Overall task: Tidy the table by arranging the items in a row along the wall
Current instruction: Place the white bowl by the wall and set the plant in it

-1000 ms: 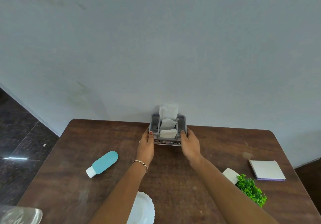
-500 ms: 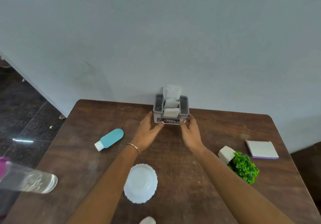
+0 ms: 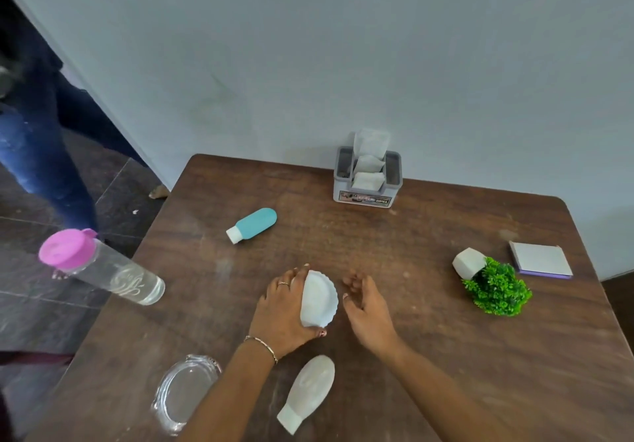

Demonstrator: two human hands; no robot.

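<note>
- Near the desk [image 3: 446,356] middle, well in front of the tissue holder [image 3: 367,180], a white scalloped bowl [image 3: 319,299] is gripped, tilted on edge, by the left hand [image 3: 284,311], fingers clamped.
- Just right of the bowl, the right hand [image 3: 368,309] is held with fingers apart, empty.

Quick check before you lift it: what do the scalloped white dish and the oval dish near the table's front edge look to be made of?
Scalloped white dish, under the left hand: opaque, matte white with a thin fluted rim, probably plastic, possibly ceramic. Oval dish: transparent with bright rim glints and the table showing through, so glass or clear acrylic.
</note>
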